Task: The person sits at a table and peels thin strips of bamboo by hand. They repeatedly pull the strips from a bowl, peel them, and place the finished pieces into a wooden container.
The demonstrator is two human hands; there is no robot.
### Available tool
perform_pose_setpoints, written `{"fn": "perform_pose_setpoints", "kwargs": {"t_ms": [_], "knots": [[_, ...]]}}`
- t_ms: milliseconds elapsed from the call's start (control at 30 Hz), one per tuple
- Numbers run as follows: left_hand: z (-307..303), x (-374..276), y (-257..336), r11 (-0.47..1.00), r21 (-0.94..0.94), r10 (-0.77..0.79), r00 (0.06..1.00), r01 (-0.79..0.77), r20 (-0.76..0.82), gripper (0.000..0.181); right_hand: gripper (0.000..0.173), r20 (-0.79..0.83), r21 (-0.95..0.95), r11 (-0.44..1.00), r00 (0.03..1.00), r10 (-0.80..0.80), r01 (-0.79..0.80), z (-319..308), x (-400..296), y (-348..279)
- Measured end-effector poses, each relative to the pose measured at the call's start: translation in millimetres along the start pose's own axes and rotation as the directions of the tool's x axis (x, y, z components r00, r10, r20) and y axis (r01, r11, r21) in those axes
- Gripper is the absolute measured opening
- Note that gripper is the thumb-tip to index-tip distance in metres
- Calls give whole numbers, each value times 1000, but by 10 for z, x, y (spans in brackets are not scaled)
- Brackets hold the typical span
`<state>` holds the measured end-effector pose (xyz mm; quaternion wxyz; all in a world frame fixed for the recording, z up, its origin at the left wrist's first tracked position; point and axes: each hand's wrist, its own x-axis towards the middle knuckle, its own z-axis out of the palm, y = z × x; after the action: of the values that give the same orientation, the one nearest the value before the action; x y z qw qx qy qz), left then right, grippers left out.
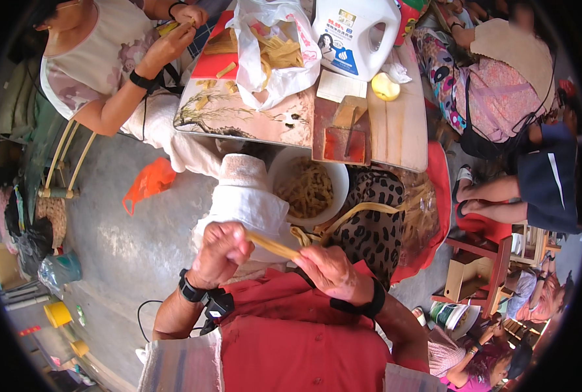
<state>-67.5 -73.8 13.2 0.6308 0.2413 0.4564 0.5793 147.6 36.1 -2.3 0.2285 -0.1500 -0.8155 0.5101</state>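
Observation:
My left hand (222, 252) and my right hand (332, 274) pinch the two ends of a tan flat strip (273, 246), apparently plant fibre. It is stretched between them above my lap. A longer tan strip (364, 208) curves across the leopard-print cloth (376, 188) over my right leg. Beyond my hands a white bucket (345, 183) holds many short, folded tan pieces (308, 193). White cloth (239, 206) covers my left leg. To the right, a bundle of long strips (420, 215) lies on red material (440, 196).
On the table (403, 142) stand a white plastic bag (276, 88) of strips, a detergent bottle (354, 39), a bitten apple (385, 87) and a wooden block (350, 111). A co-worker (104, 63) sits at left. An orange bag (151, 181) lies on the floor. Other people sit at right.

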Motion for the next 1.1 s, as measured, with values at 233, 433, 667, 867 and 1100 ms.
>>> {"fn": "perform_pose_setpoints", "kwargs": {"t_ms": [233, 433, 667, 867, 1100], "knots": [[280, 217, 85, 959, 109, 270, 960, -261, -78, 26, 7, -212, 70, 995, 976, -49, 65, 155, 327, -8], [424, 257, -121, 195, 815, 377, 809, -546, 451, 35, 17, 26, 300, 914, 960, 279, -274, -52, 54, 47], [523, 230, -338, 46, 852, 214, 839, -521, 501, 27, 30, 124, 616, 589, 804, 582, -522, 94, -203, 173], [490, 109, -411, -144, 804, 467, 677, -576, 569, 31, 31, 72, 683, 568, 816, 574, -459, 164, -141, -4], [449, 65, -426, 650, 663, 462, 886, -371, 43, 22, 30, -124, 552, 719, 811, 571, -422, 121, -142, 14]]}}
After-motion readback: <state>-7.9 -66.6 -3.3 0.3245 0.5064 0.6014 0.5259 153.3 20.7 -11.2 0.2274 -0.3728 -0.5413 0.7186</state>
